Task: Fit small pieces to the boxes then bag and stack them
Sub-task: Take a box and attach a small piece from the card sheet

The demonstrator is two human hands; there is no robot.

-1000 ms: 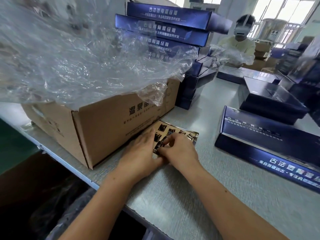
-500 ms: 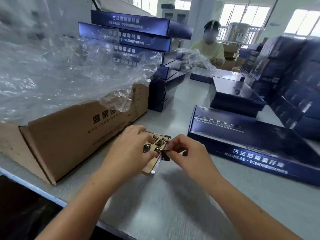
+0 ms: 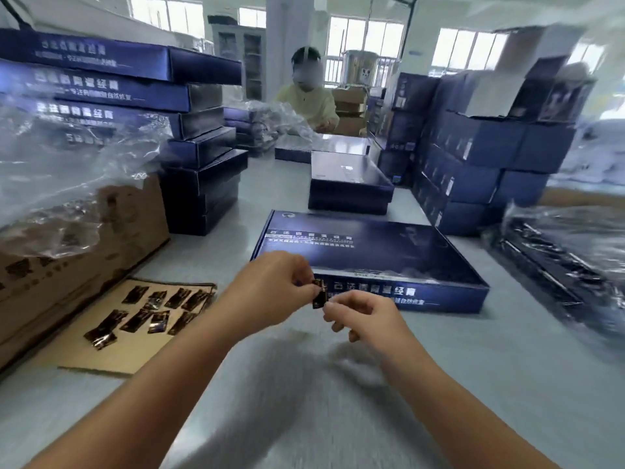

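**Entry: one small dark piece, in hand, not yet fitted**

Landmark: flat blue box point(image 3: 372, 252), lid closed, lying on the grey table point(image 3: 338, 401).

- Small dark piece point(image 3: 319, 294): raised off the table just in front of the landmark's near edge, pinched from both sides. Contact with the box not discernible.
- Left hand point(image 3: 270, 292): fingers curled, thumb and fingertips pinching the piece's upper left.
- Right hand point(image 3: 358, 316): fingertips pinching the piece's lower right, remaining fingers curled under.
- Left of the landmark: cardboard sheet point(image 3: 111, 353) carrying roughly a dozen loose pieces point(image 3: 148, 309). Beyond it, brown carton point(image 3: 84, 252) under clear plastic film point(image 3: 67, 157).
- Behind and left: tall stack of blue boxes point(image 3: 199, 184).
- Directly behind: low pile of blue boxes point(image 3: 348, 177); farther back, a second person point(image 3: 307, 99) handling film.
- Right of the landmark: wrapped dark boxes point(image 3: 558, 258), blurred.

Progress, as a judgement: early for this box. No piece visibly fitted to it, no bag round it, not stacked. Many pieces left on the sheet. Wrapped boxes at right probably finished output; the tall stack's status impossible to tell.
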